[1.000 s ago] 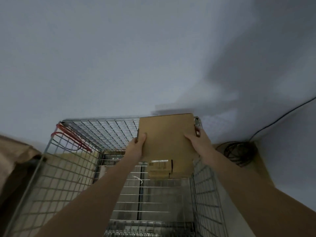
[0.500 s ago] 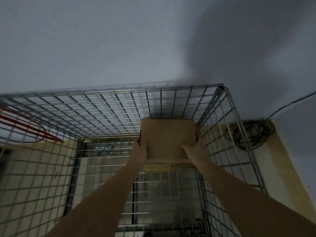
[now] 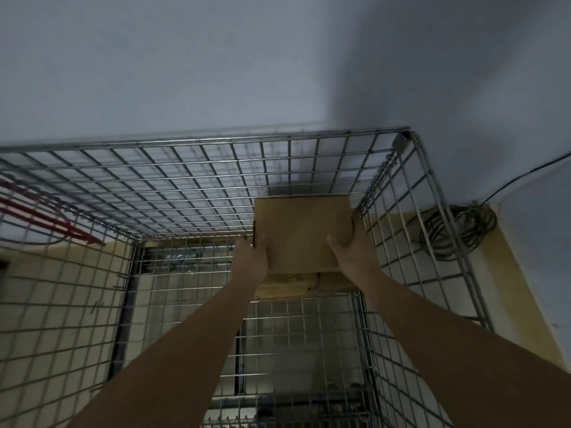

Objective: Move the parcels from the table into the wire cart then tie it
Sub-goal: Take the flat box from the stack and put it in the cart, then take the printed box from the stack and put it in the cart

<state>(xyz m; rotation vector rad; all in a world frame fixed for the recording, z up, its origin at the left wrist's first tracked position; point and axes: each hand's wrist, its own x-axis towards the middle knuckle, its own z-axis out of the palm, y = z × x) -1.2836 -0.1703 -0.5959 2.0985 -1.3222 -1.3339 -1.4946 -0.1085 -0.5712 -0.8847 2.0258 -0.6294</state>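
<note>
Two hands grip one cardboard box [image 3: 301, 230] from opposite sides inside the wire cart [image 3: 197, 143], and the step in hand looks like setting it down in the cart's far right corner. Nearest the viewer, both forearms reach over the cart's front edge and down into it. The left hand [image 3: 251, 257] clasps the box's left edge with fingers wrapped under, and the right hand [image 3: 350, 251] clasps the right edge, its fingertips close against the cart's right wall. The box sits low in the cart, above a paler parcel [image 3: 287, 284] that shows just beneath its near edge; whether the two already touch cannot be told.

To do this well, I would keep the box level and lower it squarely onto the parcel below, flush to the cart's back wall. The right fingers need to slide out upward so they are not pinched against the mesh. Beyond the cart's left side a red strap [image 3: 52, 217] hangs, likely for the tying later. Outside the cart's right wall a coiled cable [image 3: 460, 230] lies on the floor.
</note>
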